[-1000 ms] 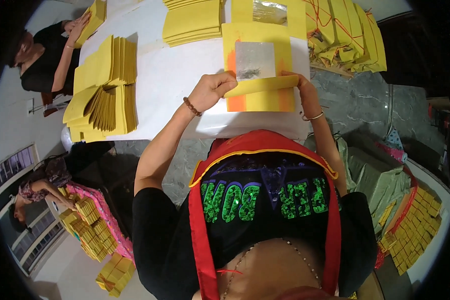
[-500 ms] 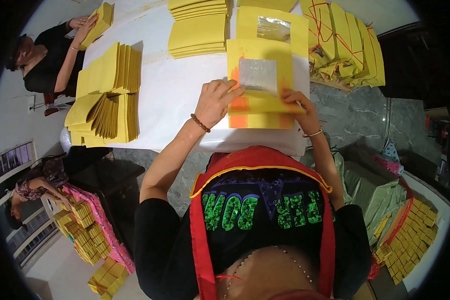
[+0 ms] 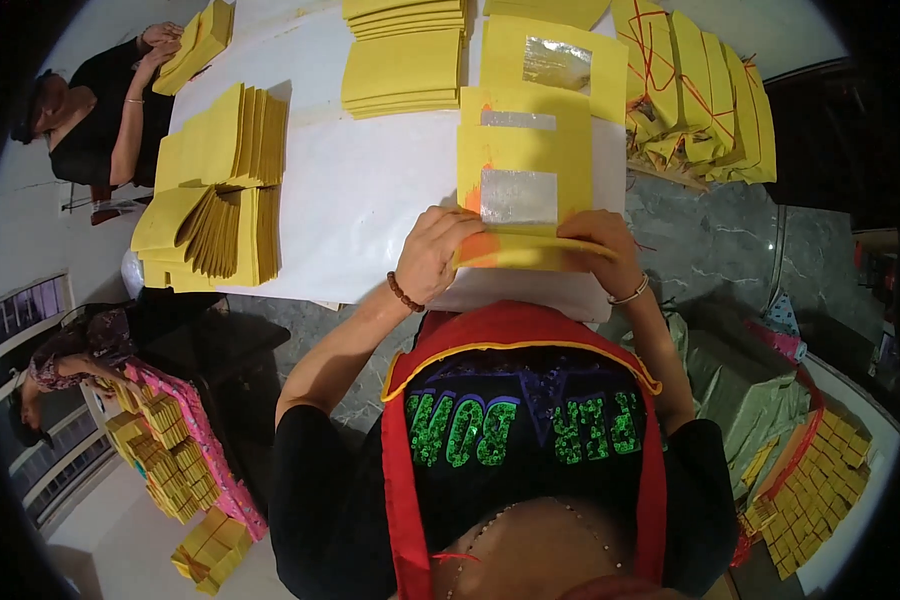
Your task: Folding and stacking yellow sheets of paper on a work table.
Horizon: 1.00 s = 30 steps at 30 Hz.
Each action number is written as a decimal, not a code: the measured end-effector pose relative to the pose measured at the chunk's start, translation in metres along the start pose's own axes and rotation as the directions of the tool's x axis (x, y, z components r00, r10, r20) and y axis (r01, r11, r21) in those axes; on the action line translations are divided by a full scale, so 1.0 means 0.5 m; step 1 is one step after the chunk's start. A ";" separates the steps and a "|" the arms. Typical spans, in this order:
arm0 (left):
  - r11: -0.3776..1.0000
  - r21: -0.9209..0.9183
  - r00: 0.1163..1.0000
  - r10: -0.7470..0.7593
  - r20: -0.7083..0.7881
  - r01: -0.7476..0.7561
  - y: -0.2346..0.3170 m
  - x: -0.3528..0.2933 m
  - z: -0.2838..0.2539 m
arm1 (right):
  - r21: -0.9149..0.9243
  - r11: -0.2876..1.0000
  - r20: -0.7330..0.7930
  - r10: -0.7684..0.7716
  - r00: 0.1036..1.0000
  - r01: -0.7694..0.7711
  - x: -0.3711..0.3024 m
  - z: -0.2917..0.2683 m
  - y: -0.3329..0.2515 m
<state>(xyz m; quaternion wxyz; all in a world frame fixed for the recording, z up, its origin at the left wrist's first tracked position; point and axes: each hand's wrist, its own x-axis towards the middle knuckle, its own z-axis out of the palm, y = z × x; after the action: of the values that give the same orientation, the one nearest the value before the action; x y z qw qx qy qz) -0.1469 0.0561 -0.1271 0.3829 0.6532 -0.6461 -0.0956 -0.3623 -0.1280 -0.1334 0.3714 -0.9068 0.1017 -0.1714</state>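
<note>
A yellow paper sheet with a silver foil square and orange smears lies at the table's near edge, its near end curled up into a fold. My left hand is closed on the left end of that fold. At the right end, my right hand grips the same fold, fingers over the top. Under this sheet lies another yellow sheet, with only a strip of its silver patch showing. Beyond it is a further foil-patched sheet.
Stacked folded yellow papers stand at the far middle of the white table. More folded bundles sit on the left. Red-tied yellow packs lie at the far right. A co-worker handles a yellow stack at the far left.
The top sheet has come toward me, uncovering part of the sheet beneath. Both hands have moved nearer with its curled end.
</note>
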 end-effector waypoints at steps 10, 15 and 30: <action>0.626 -0.592 0.780 -0.626 0.006 0.507 -0.025 0.036 0.051 | 0.648 0.745 -0.427 0.524 0.737 -0.155 0.022 0.077 -0.009; 0.420 -0.629 0.651 -0.736 0.186 0.654 -0.045 0.070 0.036 | 0.028 0.952 -0.376 0.292 0.879 -0.304 0.041 0.026 -0.018; 0.340 -0.650 0.608 -0.757 0.239 0.679 -0.059 0.103 0.027 | 0.505 0.700 -0.287 0.688 0.666 -0.506 0.071 0.043 -0.008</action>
<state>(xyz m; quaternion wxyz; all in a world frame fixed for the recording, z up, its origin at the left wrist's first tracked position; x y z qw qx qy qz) -0.1253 -0.0002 -0.1357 0.5464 0.6812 -0.1852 -0.4507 -0.3209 -0.1229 -0.1365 0.5417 -0.6620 0.4478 -0.2606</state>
